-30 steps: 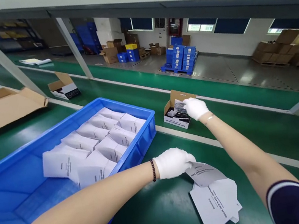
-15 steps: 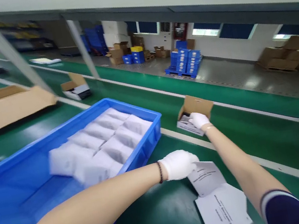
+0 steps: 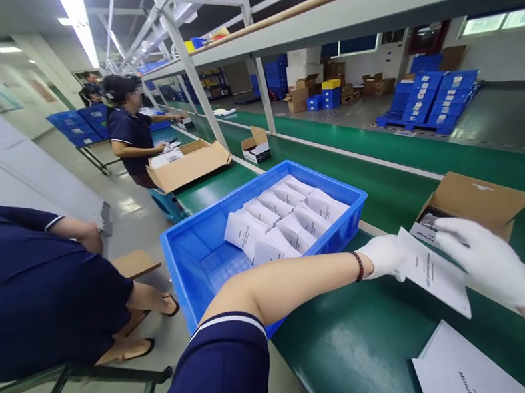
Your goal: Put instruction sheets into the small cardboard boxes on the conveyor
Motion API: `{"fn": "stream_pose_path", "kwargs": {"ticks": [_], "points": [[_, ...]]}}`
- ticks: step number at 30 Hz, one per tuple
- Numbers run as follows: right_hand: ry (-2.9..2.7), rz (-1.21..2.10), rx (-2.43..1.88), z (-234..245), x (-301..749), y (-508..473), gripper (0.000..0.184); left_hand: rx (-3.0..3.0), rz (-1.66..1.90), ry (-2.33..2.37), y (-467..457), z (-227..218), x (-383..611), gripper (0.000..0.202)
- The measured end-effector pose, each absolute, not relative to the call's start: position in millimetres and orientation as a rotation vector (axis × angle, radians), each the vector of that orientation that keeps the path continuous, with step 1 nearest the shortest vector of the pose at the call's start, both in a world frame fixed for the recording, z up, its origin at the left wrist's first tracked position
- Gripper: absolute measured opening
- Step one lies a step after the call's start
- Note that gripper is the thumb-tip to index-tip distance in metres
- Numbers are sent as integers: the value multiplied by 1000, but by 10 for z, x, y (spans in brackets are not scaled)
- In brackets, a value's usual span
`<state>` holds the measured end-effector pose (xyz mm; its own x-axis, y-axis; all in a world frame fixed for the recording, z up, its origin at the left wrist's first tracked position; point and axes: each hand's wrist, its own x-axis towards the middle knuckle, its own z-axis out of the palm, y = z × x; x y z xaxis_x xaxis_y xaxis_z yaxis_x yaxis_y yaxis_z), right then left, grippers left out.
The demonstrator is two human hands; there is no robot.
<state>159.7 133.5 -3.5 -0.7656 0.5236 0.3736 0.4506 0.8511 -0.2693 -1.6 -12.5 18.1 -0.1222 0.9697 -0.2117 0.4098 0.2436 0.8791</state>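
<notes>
Both hands wear white gloves. My left hand is closed on the edge of a white printed leaflet held above the green belt. My right hand rests curled on the small open cardboard box, its fingers at the box's printed front edge, close to the leaflet. More white leaflets lie on the belt below my right forearm. A blue plastic bin holding several white packets stands just left of my left arm.
A green conveyor belt runs away to the far left. On it stand another small open box and a large flat carton. A person in navy sits close on my left; another works farther along. Metal frame posts rise overhead.
The view has swung left and pulled back. The small box is now nearer, with my right hand on it. My left hand has lifted one leaflet off the pile toward the box.
</notes>
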Motion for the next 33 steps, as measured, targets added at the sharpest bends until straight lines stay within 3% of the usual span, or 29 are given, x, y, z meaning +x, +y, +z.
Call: {"fn": "stream_pose_path", "kwargs": {"ticks": [2,4,11,14,18,22,25,29,31,33], "points": [[-2736,173,-341,-9,1740,916,42,1108,978,1598,-113,183,18,28],[-2743,73,-224,-35,1797,662,43,989,1037,1502,-114,175,75,34],[-2670,-273,-954,-188,1819,1550,45,826,1121,1509,-135,180,46,63],[-2713,-166,-1296,-291,1830,1957,39,921,1088,1526,-179,240,57,62],[-2731,-69,-1414,-481,1894,2087,61,986,1046,1542,-175,256,71,68],[-2634,-132,-1302,-529,2134,1689,50,1068,1021,1548,-145,198,62,71],[-2858,104,-1002,-476,2363,1132,42,1174,927,1555,-139,164,62,68],[-3259,358,-501,-439,2631,496,72,1250,790,1558,-154,139,78,66],[-3284,307,-541,-495,2720,349,85,1307,752,1559,-168,126,84,66],[-3267,280,-653,-575,2778,315,87,1388,682,1568,-183,122,88,65]]}}
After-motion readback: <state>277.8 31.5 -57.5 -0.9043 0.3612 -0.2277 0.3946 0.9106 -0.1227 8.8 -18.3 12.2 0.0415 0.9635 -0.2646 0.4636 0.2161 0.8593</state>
